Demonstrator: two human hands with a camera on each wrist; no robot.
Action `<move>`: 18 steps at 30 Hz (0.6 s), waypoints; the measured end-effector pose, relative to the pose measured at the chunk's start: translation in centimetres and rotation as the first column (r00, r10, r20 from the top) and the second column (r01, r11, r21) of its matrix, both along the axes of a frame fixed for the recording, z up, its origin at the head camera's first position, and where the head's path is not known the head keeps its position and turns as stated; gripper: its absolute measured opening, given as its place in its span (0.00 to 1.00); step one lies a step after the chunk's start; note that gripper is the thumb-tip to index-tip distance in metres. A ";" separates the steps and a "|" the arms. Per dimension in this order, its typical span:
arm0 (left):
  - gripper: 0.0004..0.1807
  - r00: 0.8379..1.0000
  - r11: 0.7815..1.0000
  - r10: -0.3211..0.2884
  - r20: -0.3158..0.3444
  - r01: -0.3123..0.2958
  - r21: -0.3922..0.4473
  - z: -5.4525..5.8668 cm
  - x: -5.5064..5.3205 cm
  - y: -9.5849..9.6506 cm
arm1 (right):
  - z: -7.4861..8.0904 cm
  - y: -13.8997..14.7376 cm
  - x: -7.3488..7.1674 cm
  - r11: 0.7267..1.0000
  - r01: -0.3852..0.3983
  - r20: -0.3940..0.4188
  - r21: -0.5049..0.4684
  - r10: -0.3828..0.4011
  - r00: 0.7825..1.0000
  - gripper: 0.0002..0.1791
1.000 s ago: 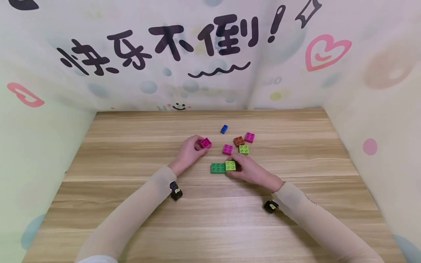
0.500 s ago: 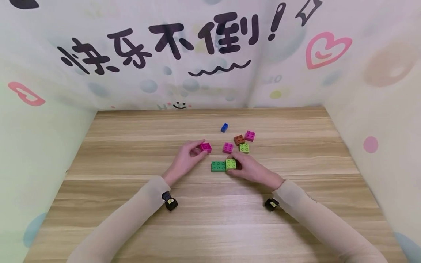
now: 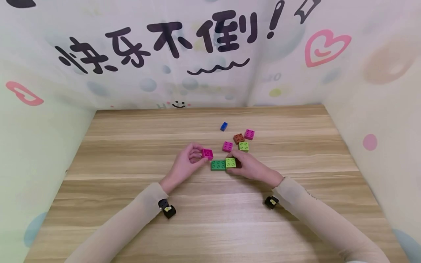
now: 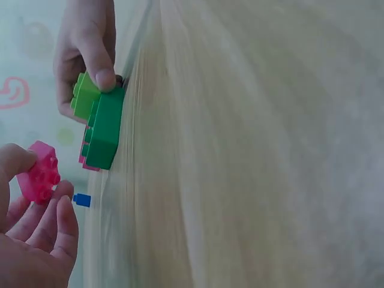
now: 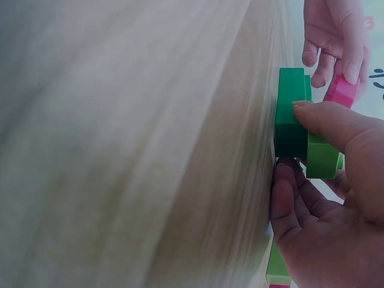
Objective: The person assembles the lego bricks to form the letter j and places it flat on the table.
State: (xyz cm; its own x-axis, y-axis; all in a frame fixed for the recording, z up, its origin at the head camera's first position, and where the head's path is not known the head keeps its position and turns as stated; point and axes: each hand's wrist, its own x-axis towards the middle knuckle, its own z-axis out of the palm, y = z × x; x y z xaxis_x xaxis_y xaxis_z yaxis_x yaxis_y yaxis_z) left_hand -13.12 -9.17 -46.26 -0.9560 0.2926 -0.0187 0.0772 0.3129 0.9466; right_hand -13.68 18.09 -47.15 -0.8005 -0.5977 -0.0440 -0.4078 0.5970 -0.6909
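My left hand [image 3: 185, 163] pinches a magenta building block [image 3: 207, 154] between thumb and fingers, just off the table. In the head view its hollow underside faces up; in the left wrist view its studs point toward the table side. My right hand [image 3: 253, 166] grips a stack on the table: a long green block [image 3: 218, 165] with a lime block [image 3: 230, 163] on its right end. The right thumb [image 5: 327, 120] presses against the side where the two blocks meet. The green block's left studs are bare, and the magenta block hovers close behind that end.
Behind the hands lie a second magenta block [image 3: 227, 146], another lime block [image 3: 243, 147], a brown block [image 3: 239, 138] and a third magenta block [image 3: 249, 134]. A small blue block [image 3: 224, 126] lies farther back. Printed curtains surround the wooden table [image 3: 210, 226] at the back and sides.
My left hand has come toward me with the magenta block, from behind the stack to near the green block's left end. The right hand and the stack have stayed in place.
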 end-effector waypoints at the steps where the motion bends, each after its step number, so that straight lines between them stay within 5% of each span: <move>1: 0.22 1.000 1.000 -0.011 -0.011 0.011 0.004 0.0 0.1 0.0 | 0.0 0.0 0.0 1.000 -0.001 0.001 -0.001 0.001 1.000 0.18; 7: 0.22 0.994 0.998 -0.065 -0.091 0.063 -0.020 -0.4 0.5 0.1 | 0.1 0.0 0.0 1.000 0.005 0.009 0.000 -0.005 1.000 0.18; 13: 0.24 0.991 0.996 -0.087 -0.098 0.087 -0.002 -0.5 0.6 0.6 | -0.1 0.0 0.0 1.000 0.009 0.005 -0.004 -0.009 1.000 0.18; 18: 0.26 0.987 0.991 -0.123 -0.106 0.116 -0.070 -0.6 0.7 1.0 | 0.0 0.0 0.0 1.000 0.010 0.008 -0.002 -0.009 1.000 0.18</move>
